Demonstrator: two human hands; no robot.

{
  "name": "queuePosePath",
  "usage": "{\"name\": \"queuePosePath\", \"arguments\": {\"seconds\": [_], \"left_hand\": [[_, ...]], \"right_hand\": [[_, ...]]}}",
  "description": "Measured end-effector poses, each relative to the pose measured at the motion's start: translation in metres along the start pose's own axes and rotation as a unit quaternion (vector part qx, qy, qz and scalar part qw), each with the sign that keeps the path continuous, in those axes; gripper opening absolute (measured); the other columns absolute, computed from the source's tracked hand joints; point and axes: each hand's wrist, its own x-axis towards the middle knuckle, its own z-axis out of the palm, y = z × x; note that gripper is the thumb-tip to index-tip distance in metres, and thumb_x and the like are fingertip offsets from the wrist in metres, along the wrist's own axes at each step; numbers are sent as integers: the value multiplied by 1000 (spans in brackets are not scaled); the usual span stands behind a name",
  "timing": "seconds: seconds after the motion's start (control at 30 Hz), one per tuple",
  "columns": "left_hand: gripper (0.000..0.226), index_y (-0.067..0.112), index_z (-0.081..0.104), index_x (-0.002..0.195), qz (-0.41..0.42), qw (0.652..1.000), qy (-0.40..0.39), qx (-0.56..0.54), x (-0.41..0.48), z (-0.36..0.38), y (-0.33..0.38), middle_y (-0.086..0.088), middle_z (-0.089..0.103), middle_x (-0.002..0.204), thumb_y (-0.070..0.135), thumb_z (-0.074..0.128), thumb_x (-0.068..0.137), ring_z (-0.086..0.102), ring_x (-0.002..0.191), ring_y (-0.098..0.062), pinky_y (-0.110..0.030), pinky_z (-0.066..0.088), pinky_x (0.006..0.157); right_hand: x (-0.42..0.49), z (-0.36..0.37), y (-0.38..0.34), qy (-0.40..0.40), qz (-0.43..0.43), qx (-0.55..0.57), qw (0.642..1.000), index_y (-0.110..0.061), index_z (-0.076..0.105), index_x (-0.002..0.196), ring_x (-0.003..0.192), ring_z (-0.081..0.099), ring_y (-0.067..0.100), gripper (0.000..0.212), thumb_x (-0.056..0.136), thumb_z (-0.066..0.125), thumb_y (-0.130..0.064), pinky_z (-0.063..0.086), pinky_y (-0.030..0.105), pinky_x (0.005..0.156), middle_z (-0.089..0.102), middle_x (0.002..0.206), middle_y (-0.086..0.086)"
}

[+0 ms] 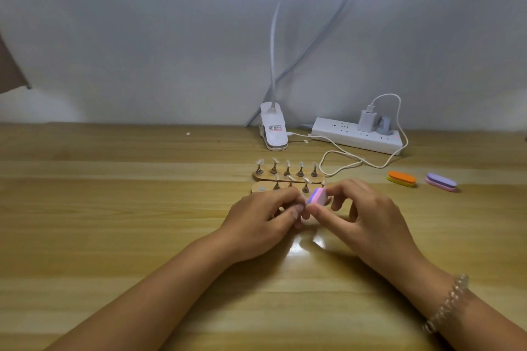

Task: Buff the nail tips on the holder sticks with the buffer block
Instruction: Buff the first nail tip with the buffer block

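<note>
Right hand (368, 214) is pinching the pink-and-purple buffer block (316, 196), whose long axis seems to be pointing toward 12 o'clock. At its 9 o'clock, left hand (265, 216) is touching it with curled fingertips, their contents hidden. Other nail sticks (287, 169) are standing just beyond at 12 o'clock.

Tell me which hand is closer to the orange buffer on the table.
Right. The right hand is just left of the orange buffer; the left hand lies farther left, past the right one.
</note>
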Motion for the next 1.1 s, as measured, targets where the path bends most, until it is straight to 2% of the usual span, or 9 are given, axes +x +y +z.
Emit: {"name": "queuePosePath", "arguments": {"seconds": [0.13, 0.27, 0.4, 0.53, 0.67, 0.73, 0.83, 0.97, 1.1], "left_hand": [[20, 33, 62, 101, 4, 1000, -4, 23, -1, 1, 0, 23, 59, 78, 36, 44, 94, 50, 72, 1, -31, 41, 70], [13, 36, 61, 95, -2, 1000, -2, 18, 0, 0, 0, 23, 64, 81, 31, 49, 98, 55, 75, 2, -28, 40, 69], [12, 32, 62, 99, 5, 999, -1, 33, 0, 1, -1, 20, 60, 79, 31, 50, 98, 50, 71, 0, -30, 39, 67], [11, 35, 65, 97, 11, 1000, -1, -3, 0, 1, -1, 25, 67, 84, 30, 55, 99, 54, 68, 3, -27, 40, 68], [22, 32, 69, 98, 16, 999, 9, -36, 1, 1, 0, 21, 66, 85, 40, 49, 90, 56, 73, -10, -33, 43, 67], [24, 33, 69, 98, 15, 999, 7, -42, 2, 1, 0, 21, 66, 84, 42, 49, 88, 57, 73, -13, -35, 45, 69], [26, 33, 70, 98, 19, 999, 5, -51, 2, 2, -1, 22, 67, 85, 46, 51, 87, 57, 68, -9, -33, 45, 67], [24, 29, 72, 98, 16, 999, 10, -51, 2, 2, -2, 23, 65, 83, 39, 54, 85, 49, 60, -1, -28, 39, 64], [21, 29, 71, 94, 21, 997, 22, -72, 2, 3, 0, 23, 67, 83, 42, 57, 85, 50, 57, 0, -28, 39, 62]], "right_hand": [[-6, 4, -5, -10, -60, -48, 997, -27, 60, 86, 58, 41, -3, 40, 78, 61, -66, 34, 23, 51, 51, 78, -14], [0, 0, 0, -5, -6, 15, 1000, -29, 62, 86, 64, 49, 1, 42, 74, 57, -69, 35, 26, 57, 55, 78, -13], [-5, 4, -3, -20, -47, -28, 998, -32, 62, 91, 60, 45, 2, 41, 80, 53, -71, 35, 23, 53, 53, 80, -15], [1, 1, 3, -16, 14, 49, 999, -29, 65, 86, 63, 50, 6, 47, 78, 50, -72, 39, 29, 59, 58, 79, -12], [-6, 4, -7, 1, -55, -31, 998, -28, 57, 81, 58, 43, 1, 41, 80, 56, -69, 34, 23, 50, 50, 74, -14], [-5, 3, -7, 4, -38, -26, 999, -28, 55, 79, 59, 44, 1, 44, 77, 56, -71, 30, 22, 51, 49, 72, -14], [0, 0, -1, 14, 15, -13, 1000, -28, 55, 78, 61, 46, 2, 45, 76, 56, -73, 30, 25, 56, 51, 74, -12], [-7, 5, -8, -9, -46, -57, 997, -30, 52, 82, 60, 43, -2, 38, 76, 60, -67, 31, 22, 50, 48, 75, -15], [1, 1, 0, 12, 45, 8, 999, -27, 59, 79, 63, 48, 4, 37, 74, 65, -63, 37, 28, 58, 56, 74, -10]]}}
